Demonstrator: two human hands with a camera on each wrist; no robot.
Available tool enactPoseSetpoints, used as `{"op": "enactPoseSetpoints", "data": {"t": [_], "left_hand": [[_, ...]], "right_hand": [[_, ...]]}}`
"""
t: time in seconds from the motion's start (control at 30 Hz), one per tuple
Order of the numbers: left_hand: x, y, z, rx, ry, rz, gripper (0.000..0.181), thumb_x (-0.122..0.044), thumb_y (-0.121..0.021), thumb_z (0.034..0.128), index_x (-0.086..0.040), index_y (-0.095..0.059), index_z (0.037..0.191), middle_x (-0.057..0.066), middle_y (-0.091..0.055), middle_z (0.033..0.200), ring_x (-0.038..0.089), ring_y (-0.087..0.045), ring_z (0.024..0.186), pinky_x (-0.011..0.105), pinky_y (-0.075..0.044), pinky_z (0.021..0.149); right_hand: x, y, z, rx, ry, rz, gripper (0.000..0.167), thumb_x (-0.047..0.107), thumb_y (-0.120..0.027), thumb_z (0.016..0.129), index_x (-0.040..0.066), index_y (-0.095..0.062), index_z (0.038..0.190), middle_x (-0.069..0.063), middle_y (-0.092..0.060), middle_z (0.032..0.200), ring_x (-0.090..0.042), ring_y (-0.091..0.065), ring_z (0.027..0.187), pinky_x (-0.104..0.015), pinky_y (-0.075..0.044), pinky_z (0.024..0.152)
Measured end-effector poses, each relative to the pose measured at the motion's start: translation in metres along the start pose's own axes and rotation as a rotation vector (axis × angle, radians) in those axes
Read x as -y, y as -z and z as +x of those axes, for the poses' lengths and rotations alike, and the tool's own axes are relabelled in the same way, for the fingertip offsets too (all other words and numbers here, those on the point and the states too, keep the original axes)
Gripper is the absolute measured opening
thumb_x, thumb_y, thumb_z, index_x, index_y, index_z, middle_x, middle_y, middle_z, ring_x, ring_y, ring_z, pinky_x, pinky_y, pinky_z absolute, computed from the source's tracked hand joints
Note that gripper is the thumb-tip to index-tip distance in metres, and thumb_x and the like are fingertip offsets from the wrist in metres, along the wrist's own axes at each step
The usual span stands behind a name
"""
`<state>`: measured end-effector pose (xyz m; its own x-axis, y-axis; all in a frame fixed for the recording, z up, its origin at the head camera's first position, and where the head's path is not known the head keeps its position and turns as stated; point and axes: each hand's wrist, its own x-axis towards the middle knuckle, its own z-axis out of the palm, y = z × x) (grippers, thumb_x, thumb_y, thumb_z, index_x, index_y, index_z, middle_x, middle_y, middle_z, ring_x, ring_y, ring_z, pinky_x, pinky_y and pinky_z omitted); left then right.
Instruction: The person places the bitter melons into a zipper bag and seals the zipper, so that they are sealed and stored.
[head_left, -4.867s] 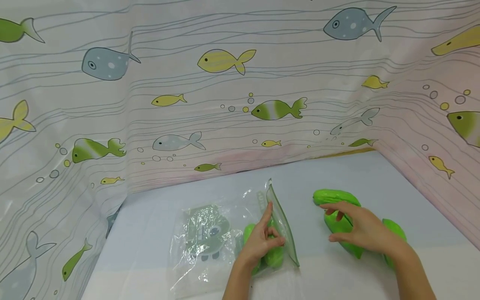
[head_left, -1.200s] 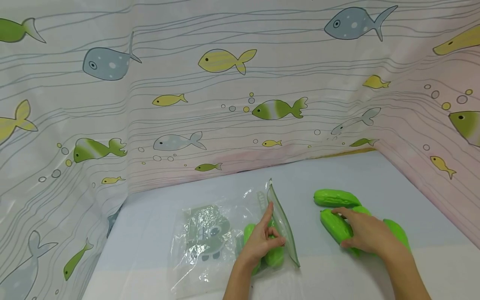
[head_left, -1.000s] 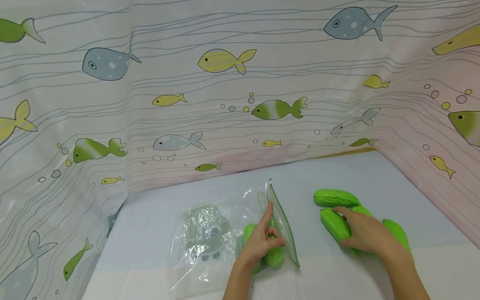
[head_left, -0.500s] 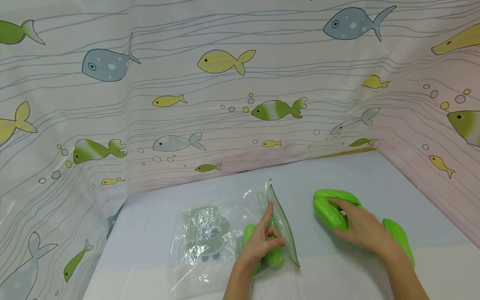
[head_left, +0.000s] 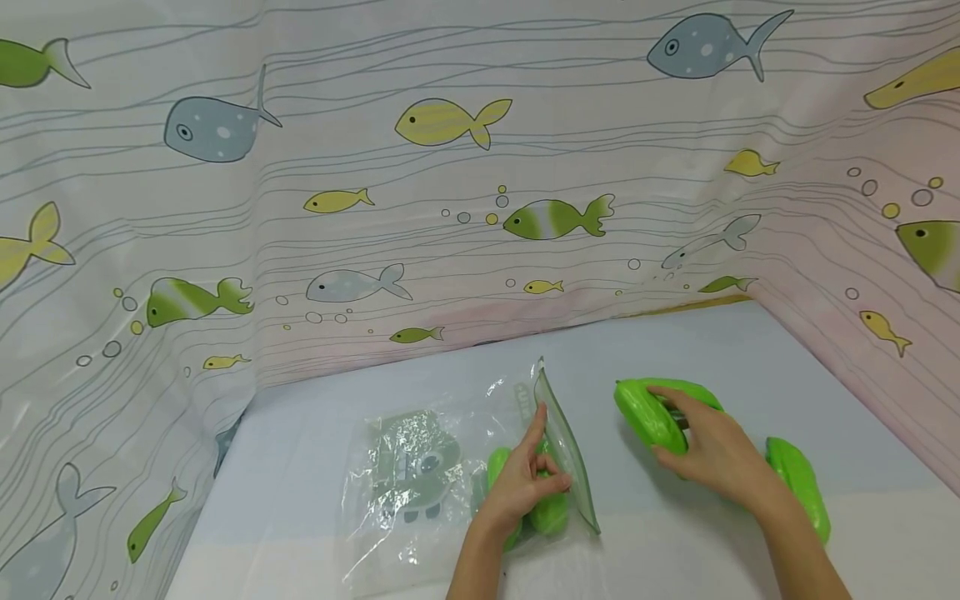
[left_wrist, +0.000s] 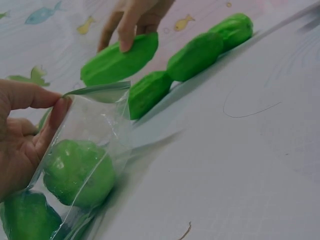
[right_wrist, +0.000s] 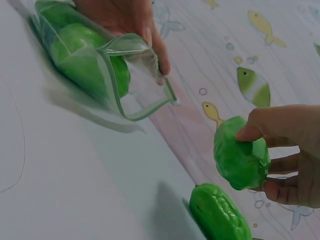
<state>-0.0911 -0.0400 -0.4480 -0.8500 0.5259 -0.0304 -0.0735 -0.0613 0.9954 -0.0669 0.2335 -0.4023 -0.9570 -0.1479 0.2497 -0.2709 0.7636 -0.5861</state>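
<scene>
Fingers of the left hand (head_left: 521,483) pinch the lip of the clear bag (head_left: 567,442), its mouth parted, green gourds inside; to the right, the right hand (head_left: 712,450) has thumb and fingers curled round a held gourd (head_left: 647,415), raised off the desk (head_left: 637,550). I judge it light, firm, slightly slippery from its gloss; best held round the middle. Farther right, another gourd (head_left: 801,492) lies on the desk.

Grn veg (head_left: 647,418) in R hand (head_left: 712,448)

Green vegetable (right_wrist: 237,157) in the right hand (right_wrist: 292,125), clear bag (right_wrist: 112,77) (mouth agape) well apart
</scene>
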Motion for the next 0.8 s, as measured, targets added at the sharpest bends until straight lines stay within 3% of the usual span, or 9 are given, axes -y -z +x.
{"op": "enactPoseSetpoints", "data": {"t": [0.4,0.8], "left_hand": [[-0.001,-0.001,0.000,-0.020,0.018,-0.002,0.100,0.009,-0.067,0.0806,-0.023,-0.010,0.156,0.005,-0.061,0.072,0.013,-0.061,0.069,0.025,-0.054,0.071],[0.002,0.000,0.001,-0.016,0.008,0.006,0.100,0.008,-0.068,0.0799,-0.022,-0.009,0.156,0.003,-0.062,0.071,0.011,-0.062,0.069,0.025,-0.054,0.071]], "right_hand": [[0.008,-0.003,0.000,-0.057,0.028,0.023,0.078,0.013,-0.082,0.070,0.006,-0.046,0.139,-0.014,-0.064,0.115,-0.027,-0.066,0.090,-0.036,-0.052,0.065],[0.018,-0.016,0.001,-0.027,0.033,0.104,0.078,0.013,-0.081,0.073,0.009,-0.044,0.141,-0.015,-0.062,0.120,-0.028,-0.065,0.092,-0.023,-0.050,0.056]]}}
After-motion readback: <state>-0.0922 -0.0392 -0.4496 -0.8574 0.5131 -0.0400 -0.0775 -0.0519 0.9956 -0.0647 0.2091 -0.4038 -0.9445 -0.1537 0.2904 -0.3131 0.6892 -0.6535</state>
